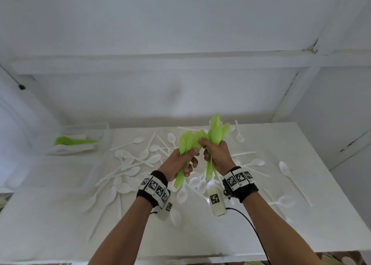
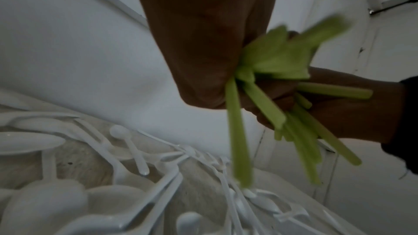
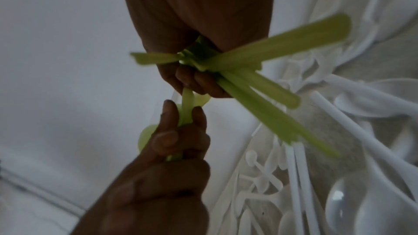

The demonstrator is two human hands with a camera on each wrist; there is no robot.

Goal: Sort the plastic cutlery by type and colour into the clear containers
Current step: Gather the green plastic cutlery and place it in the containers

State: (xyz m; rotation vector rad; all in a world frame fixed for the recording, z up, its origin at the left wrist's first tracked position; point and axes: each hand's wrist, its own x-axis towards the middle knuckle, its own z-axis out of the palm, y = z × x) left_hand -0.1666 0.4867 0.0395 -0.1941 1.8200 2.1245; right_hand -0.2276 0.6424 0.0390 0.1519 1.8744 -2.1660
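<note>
Green spoons (image 1: 186, 144) bunched in left hand (image 1: 178, 164) grip; second green bunch (image 1: 215, 134) clamped in right hand (image 1: 217, 156). White spoons (image 1: 128, 156) scattered on tabletop (image 1: 301, 214).

Two hands (image 1: 176, 162), one container (image 1: 80, 138)

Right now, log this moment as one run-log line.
left hand: grips green spoons | right hand: grips green spoons | white spoons: scattered on table | clear container: holds green cutlery

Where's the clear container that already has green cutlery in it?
Head view: the clear container sits at the table's far left, left of the scattered white spoons.
</note>
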